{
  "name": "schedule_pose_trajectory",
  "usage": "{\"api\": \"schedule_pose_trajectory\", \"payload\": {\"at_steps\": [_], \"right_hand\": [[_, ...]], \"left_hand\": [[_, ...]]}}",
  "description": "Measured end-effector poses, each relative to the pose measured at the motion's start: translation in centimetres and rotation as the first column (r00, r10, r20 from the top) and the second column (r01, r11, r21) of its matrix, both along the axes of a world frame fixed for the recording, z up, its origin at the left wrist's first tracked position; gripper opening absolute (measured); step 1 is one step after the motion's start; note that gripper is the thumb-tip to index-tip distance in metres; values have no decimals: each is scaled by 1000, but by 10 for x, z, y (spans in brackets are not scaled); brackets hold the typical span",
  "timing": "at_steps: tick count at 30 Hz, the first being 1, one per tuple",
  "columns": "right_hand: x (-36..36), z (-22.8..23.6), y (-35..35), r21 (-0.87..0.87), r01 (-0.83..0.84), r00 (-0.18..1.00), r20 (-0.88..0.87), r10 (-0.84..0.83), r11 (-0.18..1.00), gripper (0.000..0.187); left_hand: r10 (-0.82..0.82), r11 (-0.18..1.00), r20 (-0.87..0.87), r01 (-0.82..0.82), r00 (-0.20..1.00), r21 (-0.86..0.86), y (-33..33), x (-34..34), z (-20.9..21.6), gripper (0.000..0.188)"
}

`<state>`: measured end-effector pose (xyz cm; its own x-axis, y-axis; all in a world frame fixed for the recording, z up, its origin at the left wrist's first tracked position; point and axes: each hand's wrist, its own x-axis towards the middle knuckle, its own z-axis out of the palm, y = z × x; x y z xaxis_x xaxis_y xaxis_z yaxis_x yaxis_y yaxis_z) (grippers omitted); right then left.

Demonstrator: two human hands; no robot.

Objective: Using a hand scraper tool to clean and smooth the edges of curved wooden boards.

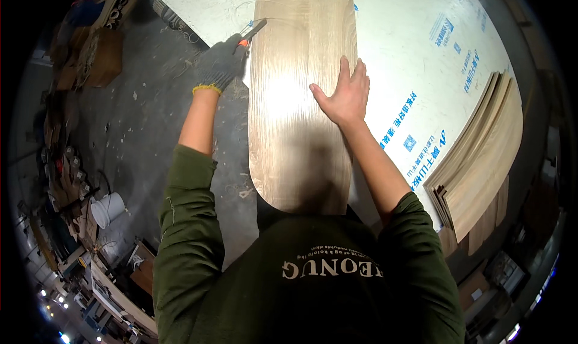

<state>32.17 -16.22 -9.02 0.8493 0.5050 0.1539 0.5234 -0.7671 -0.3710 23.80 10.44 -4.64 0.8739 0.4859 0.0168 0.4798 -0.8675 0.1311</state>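
Note:
A long wood-grain board [289, 145] with a rounded near-left corner lies lengthwise in front of me, its near end close to my body. My left hand [226, 58], in a dark grey knit glove with a yellow cuff, is closed around a dark flat-bladed tool with an orange part [244, 42]. The tool's blade reaches the board's left edge near the far end. My right hand [348, 94] is bare and rests on the board by its right edge, fingers spread. A thin pale strip [244, 8] curls near the board's far-left edge.
Under the board is a white printed sheet [397, 55], which extends to the right. A stack of curved wood-grain panels [478, 157] lies on its right side. A white bucket [108, 210] stands on the grey floor at left, near scrap and a brown box [105, 58].

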Motion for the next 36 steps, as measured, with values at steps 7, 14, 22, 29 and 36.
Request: {"api": "schedule_pose_trajectory", "payload": {"at_steps": [7, 14, 22, 29, 36], "right_hand": [[7, 0, -6, 11, 41, 999, 11, -41, 999, 91], [16, 8, 15, 123, 17, 987, -163, 3, 992, 91], [4, -4, -1, 62, -160, 985, -53, 163, 985, 83], [-9, 4, -11, 158, -214, 977, 27, 213, 964, 62], [-6, 4, -4, 191, -183, 982, 78, 171, 964, 56]], "left_hand": [[204, 745, 127, -69, 971, -664, -99, -143, -19, 43], [307, 695, -3, -227, 952, -682, -173, -209, -60, 22], [4, 804, 230, 133, 973, -579, -318, -191, -4, 23], [855, 432, 183, -471, 484, -769, -170, -216, 29, 22], [905, 303, 116, -431, 409, -850, -43, -162, -45, 38]]}}
